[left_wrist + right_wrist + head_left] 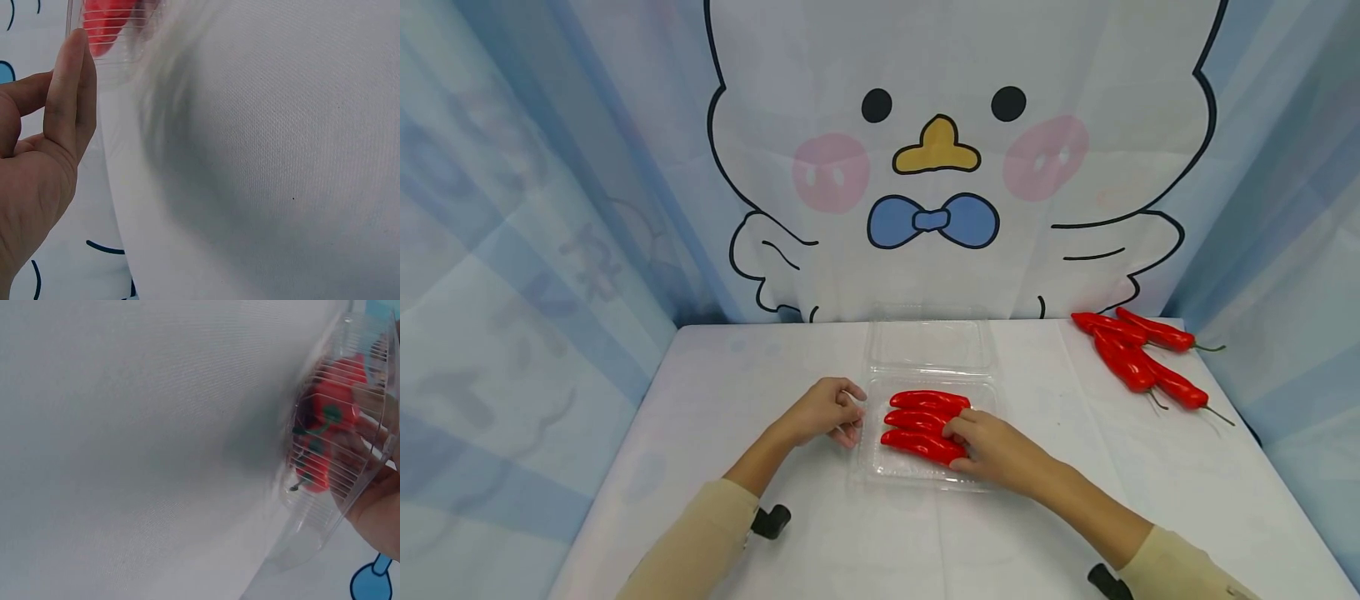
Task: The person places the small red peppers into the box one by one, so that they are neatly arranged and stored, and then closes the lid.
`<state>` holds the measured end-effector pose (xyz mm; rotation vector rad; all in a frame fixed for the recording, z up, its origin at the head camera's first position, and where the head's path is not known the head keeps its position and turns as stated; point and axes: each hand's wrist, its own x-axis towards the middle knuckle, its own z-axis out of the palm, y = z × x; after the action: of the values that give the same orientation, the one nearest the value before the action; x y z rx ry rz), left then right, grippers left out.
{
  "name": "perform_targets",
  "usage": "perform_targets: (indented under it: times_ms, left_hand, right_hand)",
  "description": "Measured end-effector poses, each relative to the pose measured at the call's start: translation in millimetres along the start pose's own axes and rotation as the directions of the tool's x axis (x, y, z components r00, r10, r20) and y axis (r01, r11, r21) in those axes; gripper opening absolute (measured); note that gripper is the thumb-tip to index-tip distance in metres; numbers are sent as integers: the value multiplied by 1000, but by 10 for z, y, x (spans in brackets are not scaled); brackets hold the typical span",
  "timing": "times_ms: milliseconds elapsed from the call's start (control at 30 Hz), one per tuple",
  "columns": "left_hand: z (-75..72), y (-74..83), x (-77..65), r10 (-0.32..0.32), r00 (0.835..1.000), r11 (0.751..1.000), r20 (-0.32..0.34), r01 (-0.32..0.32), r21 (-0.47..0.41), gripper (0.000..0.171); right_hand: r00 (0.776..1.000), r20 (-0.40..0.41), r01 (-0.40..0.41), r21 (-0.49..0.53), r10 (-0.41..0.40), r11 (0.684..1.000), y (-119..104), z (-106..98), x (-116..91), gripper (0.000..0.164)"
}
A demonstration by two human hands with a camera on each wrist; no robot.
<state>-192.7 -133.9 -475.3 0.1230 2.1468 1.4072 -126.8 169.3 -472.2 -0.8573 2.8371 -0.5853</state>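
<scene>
Three red chili peppers lie side by side in the tray of a clear plastic clamshell box [871,462], tips to the left in the head view. My right hand [1000,450] grips the nearest chili pepper [917,444] near its stem end, thumb on the near side and fingers over the top. It covers the stem ends of the peppers there; green stems [332,414] show through the box wall in the right wrist view. My left hand [829,411] is at the box's left side, its extended fingers [62,94] right at the clear wall.
The box's lid [931,346] is folded back flat toward the cartoon backdrop. Several more red chili peppers [1120,358] lie in a loose pile at the table's back right corner. A white cloth covers the table [760,358], and blue curtains hang on both sides.
</scene>
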Motion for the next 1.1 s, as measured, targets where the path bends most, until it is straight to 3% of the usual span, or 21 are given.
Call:
perform_targets:
  times_ms: [867,1100]
  left_hand:
    - [2,-7,-18,11,1000,1000,-2,-11,-9,30]
    - [5,3,-26,11,1000,1000,-4,-11,-15,30]
  right_hand:
    - [1000,-4,6,10,-6,1000,8,-78,-29,38]
    - [997,-70,27,36,-24,999,140,-173,-114,40]
